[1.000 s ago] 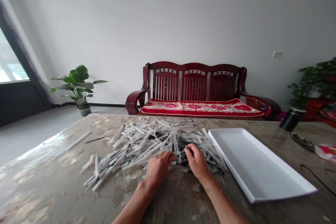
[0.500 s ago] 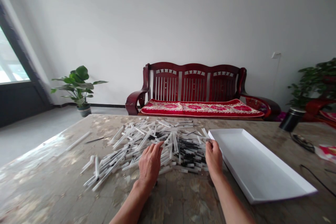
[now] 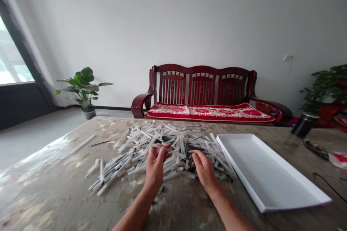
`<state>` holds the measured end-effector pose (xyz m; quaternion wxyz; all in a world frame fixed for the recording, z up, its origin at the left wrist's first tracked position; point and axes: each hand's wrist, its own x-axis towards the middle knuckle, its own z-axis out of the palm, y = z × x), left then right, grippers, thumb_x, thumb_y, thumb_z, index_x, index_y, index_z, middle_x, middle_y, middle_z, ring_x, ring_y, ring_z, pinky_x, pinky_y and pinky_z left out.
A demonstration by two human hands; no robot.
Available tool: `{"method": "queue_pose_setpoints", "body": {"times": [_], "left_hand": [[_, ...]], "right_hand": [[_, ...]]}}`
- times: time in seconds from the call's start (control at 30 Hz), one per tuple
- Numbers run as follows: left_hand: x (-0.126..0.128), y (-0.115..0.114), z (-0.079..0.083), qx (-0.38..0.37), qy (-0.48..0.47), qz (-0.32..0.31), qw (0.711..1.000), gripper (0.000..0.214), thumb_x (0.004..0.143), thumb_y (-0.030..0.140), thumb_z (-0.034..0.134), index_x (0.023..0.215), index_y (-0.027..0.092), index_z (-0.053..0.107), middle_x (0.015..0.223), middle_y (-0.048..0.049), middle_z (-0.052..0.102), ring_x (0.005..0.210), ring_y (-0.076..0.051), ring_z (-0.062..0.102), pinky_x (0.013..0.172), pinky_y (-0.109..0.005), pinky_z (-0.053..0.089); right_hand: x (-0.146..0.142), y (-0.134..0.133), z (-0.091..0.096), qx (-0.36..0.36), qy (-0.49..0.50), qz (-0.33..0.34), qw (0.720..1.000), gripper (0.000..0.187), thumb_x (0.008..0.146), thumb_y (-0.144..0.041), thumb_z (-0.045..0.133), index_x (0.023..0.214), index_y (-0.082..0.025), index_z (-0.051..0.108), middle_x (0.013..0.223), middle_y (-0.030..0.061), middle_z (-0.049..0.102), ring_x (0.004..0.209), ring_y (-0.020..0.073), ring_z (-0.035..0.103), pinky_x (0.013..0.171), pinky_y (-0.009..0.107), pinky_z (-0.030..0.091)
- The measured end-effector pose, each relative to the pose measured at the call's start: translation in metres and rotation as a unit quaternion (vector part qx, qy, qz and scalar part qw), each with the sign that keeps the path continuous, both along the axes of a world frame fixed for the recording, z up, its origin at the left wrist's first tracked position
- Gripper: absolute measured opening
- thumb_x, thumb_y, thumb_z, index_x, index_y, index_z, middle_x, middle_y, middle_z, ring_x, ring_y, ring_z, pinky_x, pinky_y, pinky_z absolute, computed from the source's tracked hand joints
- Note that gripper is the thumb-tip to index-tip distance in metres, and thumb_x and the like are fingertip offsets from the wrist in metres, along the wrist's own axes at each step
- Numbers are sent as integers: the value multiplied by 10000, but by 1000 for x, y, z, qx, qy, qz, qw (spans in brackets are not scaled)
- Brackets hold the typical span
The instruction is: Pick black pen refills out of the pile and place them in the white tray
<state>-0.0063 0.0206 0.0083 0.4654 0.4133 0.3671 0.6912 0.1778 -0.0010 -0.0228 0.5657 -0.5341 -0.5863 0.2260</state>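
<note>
Evidently, my left hand [image 3: 155, 166] has its thumb and fingertips pinched on a white tube [image 3: 172, 151]. My right hand [image 3: 204, 168] stands opposite, its thumb and fingers curled close together; I cannot tell from the head view whether a thin piece sits between them. For sound handling, I judge that the tube calls for a grip just firm enough to stop it rolling, without flattening its wall. I recommend keeping both wrists raised so that the forearms do not sweep loose pieces aside, and bringing the right fingertips into line with the tube's axis before any contact.

Tube position: it crosses the left fingertips and extends toward the right hand, slanting slightly downward in my view. Its far end appears near the right fingertips; I cannot confirm the exact clearance.

Behind and around the fingers, I see a heap of white tubes [image 3: 137, 147], with dark rods [image 3: 187, 151] close to the right fingertips. Farther left, a loose tube [image 3: 83, 143] and a thin dark rod [image 3: 99, 143] lie on the patterned table [image 3: 67, 209]. To the right, a shallow white tray [image 3: 279, 173] sits just beside the heap.
</note>
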Motion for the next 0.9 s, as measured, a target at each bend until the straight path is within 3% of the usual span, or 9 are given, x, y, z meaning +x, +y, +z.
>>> {"method": "queue_pose_setpoints", "body": {"times": [0.13,0.33,0.57,0.7,0.9], "left_hand": [[8,-1,-3,-57,-72,-72,993,461,651,488,803,886,201,529,942,-71,761,895,-236,739,742,-336,592],[11,-2,-10,-82,-76,-99,989,450,652,469,802,925,186,585,946,-75,767,888,-229,737,738,-332,599],[15,-3,-15,-92,-81,-67,990,422,643,477,802,856,179,592,853,-40,758,735,-169,718,687,-298,593],[3,7,-12,-112,-111,1,987,442,599,494,814,785,170,576,763,-24,729,615,-135,682,629,-280,584],[-16,23,-15,-84,-44,44,995,447,608,482,803,858,153,633,833,-50,732,689,-163,693,712,-346,597]], "right_hand": [[-8,-11,7,-41,-10,54,998,467,969,-549,382,864,-207,683,687,35,688,588,174,621,561,256,487],[-17,-12,10,-86,17,85,993,500,933,-612,412,650,-223,550,508,-9,587,438,141,536,445,223,407],[-14,-9,6,-41,-33,53,997,345,930,-476,474,799,-221,665,611,18,680,515,170,644,485,224,456],[-6,-9,5,-9,-90,30,995,240,919,-356,500,910,-226,701,681,23,712,587,176,678,565,230,492],[5,-7,3,36,-207,-97,973,200,873,-331,555,944,-240,719,851,62,757,777,220,708,691,275,503]]}}
